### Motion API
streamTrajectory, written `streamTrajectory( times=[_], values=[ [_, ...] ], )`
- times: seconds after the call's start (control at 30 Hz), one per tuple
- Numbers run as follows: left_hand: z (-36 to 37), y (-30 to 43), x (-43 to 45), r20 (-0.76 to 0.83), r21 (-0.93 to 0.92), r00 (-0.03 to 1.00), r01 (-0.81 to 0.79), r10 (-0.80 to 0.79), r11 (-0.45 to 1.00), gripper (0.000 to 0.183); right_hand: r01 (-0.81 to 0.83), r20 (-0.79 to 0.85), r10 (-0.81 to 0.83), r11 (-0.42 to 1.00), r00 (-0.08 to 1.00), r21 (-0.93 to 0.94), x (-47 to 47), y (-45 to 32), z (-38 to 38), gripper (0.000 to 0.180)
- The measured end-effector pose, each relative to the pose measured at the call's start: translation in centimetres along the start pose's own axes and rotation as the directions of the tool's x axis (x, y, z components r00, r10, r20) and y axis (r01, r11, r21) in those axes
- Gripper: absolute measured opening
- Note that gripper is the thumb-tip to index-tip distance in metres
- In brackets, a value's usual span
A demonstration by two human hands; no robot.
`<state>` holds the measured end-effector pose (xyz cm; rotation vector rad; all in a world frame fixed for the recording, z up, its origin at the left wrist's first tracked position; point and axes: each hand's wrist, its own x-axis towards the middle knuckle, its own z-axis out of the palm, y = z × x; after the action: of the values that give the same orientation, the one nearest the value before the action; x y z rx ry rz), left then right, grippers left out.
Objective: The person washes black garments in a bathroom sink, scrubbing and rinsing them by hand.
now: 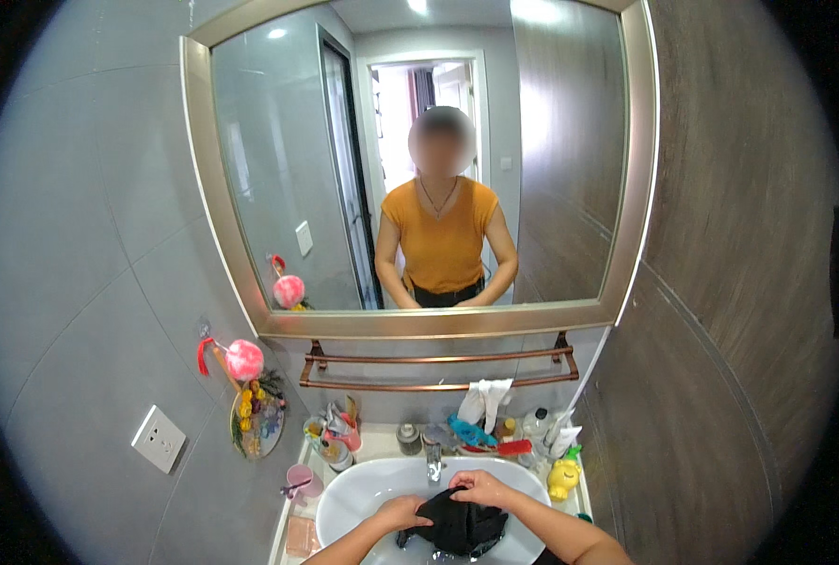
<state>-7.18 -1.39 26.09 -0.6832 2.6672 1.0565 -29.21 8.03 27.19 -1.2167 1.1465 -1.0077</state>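
A wet black cloth item, perhaps a garment, lies bunched in the white oval washbasin. My left hand grips its left edge, thumb on top. With my right hand I pinch its upper edge, just below the chrome faucet. Some water shows around the cloth at the bottom of the basin. The cloth's underside and the fingertips beneath it are hidden.
Left of the basin stand a pink cup and a toothbrush holder. Behind it are a dark jar, a red brush and a blue cloth. A yellow bottle stands right. Above are a copper towel rack and a framed mirror.
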Motion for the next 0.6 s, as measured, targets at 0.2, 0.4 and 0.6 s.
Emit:
streamTrajectory(
  times=[0.2,0.4,0.6],
  values=[
    [-0.3,-3.8,2.0,-0.400,-0.284,0.889,0.112,-0.224,0.952,0.031,0.100,-0.314,-0.041,0.980,0.948,0.173,0.4,-2.0,-0.6,0.019],
    [0.6,-3.5,2.2,-0.390,-0.785,0.886,-0.177,-0.251,0.594,0.020,0.167,-0.502,-0.061,0.971,0.863,0.170,0.4,-1.5,-0.9,0.018],
    [0.9,-2.8,2.5,-0.411,-0.861,0.863,-0.262,-0.294,0.436,0.019,-0.093,-0.198,0.044,0.965,0.979,-0.244,-0.4,-0.5,1.2,0.053]
  ],
)
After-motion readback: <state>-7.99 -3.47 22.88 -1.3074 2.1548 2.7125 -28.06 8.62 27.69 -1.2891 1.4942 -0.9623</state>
